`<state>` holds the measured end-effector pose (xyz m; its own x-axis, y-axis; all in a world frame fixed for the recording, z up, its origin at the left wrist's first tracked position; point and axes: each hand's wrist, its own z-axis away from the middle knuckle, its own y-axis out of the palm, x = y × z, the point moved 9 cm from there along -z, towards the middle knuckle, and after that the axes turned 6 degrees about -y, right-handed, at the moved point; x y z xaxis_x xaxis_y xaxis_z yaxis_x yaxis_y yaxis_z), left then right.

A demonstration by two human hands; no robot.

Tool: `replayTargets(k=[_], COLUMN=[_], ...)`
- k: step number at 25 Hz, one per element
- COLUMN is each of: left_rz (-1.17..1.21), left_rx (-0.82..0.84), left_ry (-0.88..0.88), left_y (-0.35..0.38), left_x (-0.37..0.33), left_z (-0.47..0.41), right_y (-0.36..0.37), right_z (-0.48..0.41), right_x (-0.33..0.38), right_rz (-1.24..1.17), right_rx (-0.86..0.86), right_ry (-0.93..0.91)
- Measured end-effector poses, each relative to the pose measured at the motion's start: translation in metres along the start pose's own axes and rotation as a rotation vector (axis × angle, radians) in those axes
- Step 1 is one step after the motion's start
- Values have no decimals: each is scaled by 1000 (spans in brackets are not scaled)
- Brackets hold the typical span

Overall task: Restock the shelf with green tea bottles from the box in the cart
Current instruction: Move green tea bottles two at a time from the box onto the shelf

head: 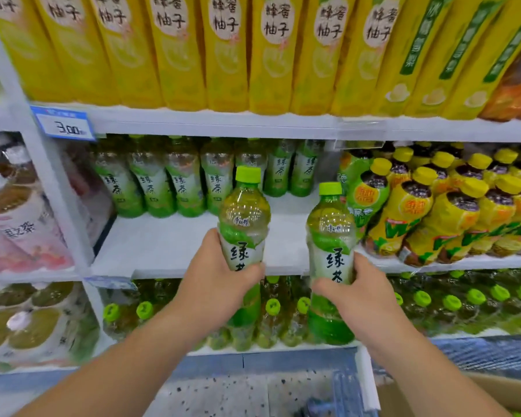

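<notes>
My left hand [214,281] grips a green tea bottle [243,224] with a lime cap, held upright in front of the middle shelf [169,248]. My right hand [355,291] grips a second green tea bottle [330,236], also upright, a little to the right. Both bottles hang just ahead of the shelf's front edge. A row of several matching green tea bottles [175,182] stands at the back of that shelf, with bare white board in front of them. A corner of the cardboard box [494,392] shows at the bottom right.
Yellow-capped lemon tea bottles [439,206] crowd the shelf to the right. Tall yellow cartons [223,52] fill the shelf above. Green-capped bottles [283,311] fill the shelf below. Pink and white bottles [15,212] sit in the left bay. A price tag [63,124] hangs on the upper rail.
</notes>
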<state>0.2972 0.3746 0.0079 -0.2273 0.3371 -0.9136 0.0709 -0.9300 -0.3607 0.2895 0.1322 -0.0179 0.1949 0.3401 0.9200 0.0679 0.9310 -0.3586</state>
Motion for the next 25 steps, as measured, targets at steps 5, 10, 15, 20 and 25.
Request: replayTargets(k=[5, 10, 15, 20, 25], left_rz=[-22, -32, -17, 113, 50], left_rx=[8, -37, -62, -88, 4], left_ry=[36, 89, 178, 224, 206], left_y=[18, 30, 41, 51, 61], left_x=[-10, -5, -1, 0, 18], left_z=[-54, -90, -116, -131, -137], right_y=[-5, 8, 20, 31, 37], right_z=[-48, -81, -108, -126, -123], right_x=[-2, -2, 4, 3, -21], right_rz=[8, 75, 91, 13, 96], right_rx=[-50, -94, -171, -189, -217], right_ry=[-45, -116, -199, -279, -213])
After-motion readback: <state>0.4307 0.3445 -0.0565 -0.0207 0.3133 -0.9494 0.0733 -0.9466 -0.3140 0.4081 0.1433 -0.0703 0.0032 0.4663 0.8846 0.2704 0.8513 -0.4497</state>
